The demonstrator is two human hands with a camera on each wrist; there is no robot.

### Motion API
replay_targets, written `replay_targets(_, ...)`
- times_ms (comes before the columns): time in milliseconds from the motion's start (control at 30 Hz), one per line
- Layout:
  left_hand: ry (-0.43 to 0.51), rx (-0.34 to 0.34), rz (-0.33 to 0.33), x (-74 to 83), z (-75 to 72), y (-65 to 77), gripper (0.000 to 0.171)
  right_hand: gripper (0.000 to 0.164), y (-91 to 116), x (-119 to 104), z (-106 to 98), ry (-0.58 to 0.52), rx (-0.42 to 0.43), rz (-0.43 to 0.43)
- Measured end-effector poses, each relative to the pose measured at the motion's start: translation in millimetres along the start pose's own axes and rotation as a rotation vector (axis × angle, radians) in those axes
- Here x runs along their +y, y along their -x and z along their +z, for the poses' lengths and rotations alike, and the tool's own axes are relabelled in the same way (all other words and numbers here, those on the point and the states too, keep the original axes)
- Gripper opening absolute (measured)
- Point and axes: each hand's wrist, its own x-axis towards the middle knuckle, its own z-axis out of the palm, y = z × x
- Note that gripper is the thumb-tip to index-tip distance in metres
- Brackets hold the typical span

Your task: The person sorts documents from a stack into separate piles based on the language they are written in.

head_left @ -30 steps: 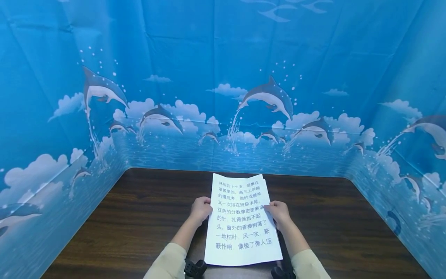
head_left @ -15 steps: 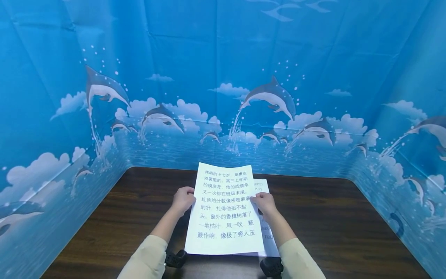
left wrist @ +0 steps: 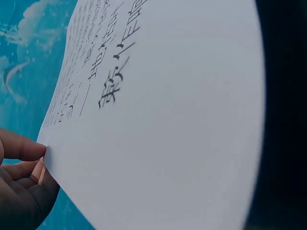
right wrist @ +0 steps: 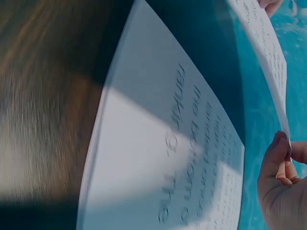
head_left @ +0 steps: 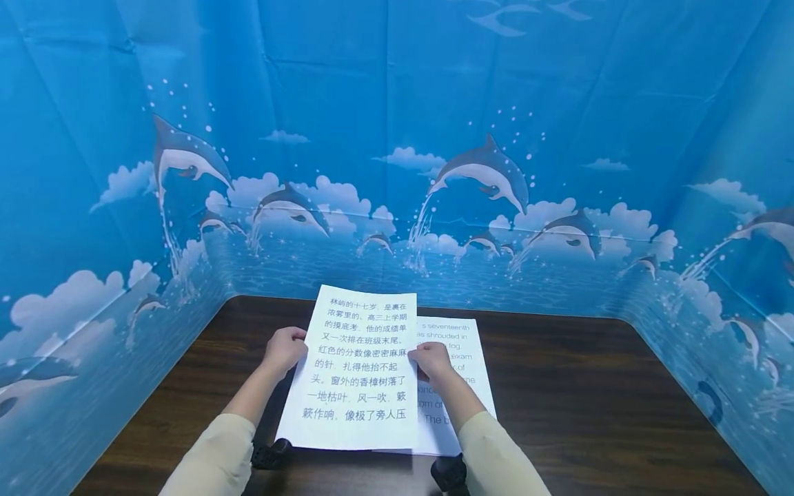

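Observation:
A white sheet of paper [head_left: 353,358] printed with large Chinese characters is held up by both hands, tilted toward the head camera. My left hand [head_left: 286,350] pinches its left edge between thumb and fingers, as the left wrist view shows at the fingertips [left wrist: 36,151]. At the opposite edge my right hand [head_left: 431,362] pinches the sheet; in the right wrist view a gap shows between the held sheet [right wrist: 268,52] and the paper lower down. That lower paper [head_left: 453,386] carries English text and lies on the table, its left part hidden behind the raised sheet.
The dark wood-grain table [head_left: 589,406] spreads out on both sides. A blue curtain [head_left: 347,103] with dolphins and clouds stands along its back and sides. Black wrist straps [head_left: 271,455] sit below the light sleeves [head_left: 496,448].
Both hands have carried the Chinese-printed sheet to the left and slightly up. The English-printed paper beneath it has come into view on the right and stays in place.

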Motion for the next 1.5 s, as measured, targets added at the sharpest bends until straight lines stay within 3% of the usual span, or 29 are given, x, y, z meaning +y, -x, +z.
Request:
replay_targets(300,-0.019,-0.004,-0.052,-19.0,-18.6,-1.8,0.029,0.016,-0.1,4.2,27.7,-0.007,-0.03,0.026)
replay_targets(700,-0.016,0.014,-0.142,-35.3,-23.8,0.6,0.03,0.016,8.1,5.0,52.2,-0.059,-0.069,0.068)
replay_targets(1067,-0.06,0.074,-0.154,-49.5,-17.6,0.6,0.026,0.022,9.2,13.0,65.0,-0.152,-0.113,0.093)
replay_targets(1500,-0.061,0.176,-0.185,-67.3,-4.2,-5.6,0.022,0.023,16.8,14.8,65.7,-0.094,-0.137,0.092)
